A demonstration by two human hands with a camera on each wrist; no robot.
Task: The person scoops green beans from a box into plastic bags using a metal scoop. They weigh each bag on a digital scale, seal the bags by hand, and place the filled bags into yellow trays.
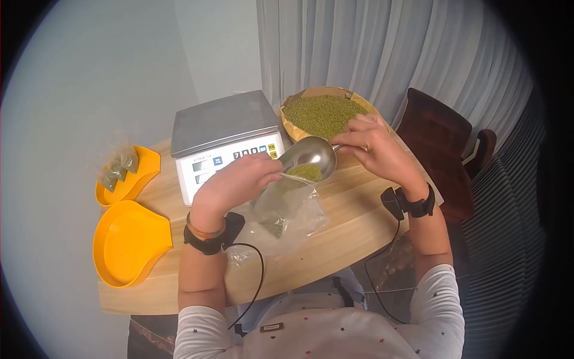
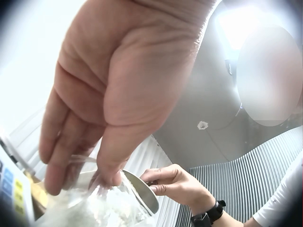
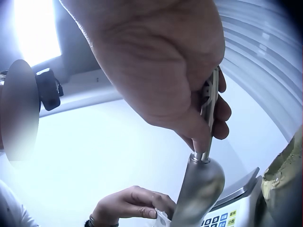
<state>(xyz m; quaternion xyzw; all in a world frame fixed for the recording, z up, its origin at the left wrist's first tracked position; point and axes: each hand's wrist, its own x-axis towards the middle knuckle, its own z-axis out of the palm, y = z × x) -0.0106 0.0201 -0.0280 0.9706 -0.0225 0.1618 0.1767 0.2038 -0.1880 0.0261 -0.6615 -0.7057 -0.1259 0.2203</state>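
Note:
A metal scoop (image 1: 318, 157) holding green granules has its front end at the mouth of a clear plastic bag (image 1: 299, 209). The right hand (image 1: 376, 146) grips the scoop's handle, and in the right wrist view its fingers curl round that handle (image 3: 208, 118). The left hand (image 1: 239, 179) pinches the bag's rim between thumb and fingers, beside the scoop. Some granules lie low in the bag, which rests on the wooden table. Behind the scoop, a large open bag of green granules (image 1: 323, 113) stands near the right hand.
A digital scale (image 1: 224, 122) stands behind the left hand. On the left are an empty yellow tray (image 1: 122, 245) and another yellow tray (image 1: 146, 161) with several small filled bags (image 1: 122, 167). A dark red chair (image 1: 433, 128) is at the right, near pale curtains (image 1: 382, 48).

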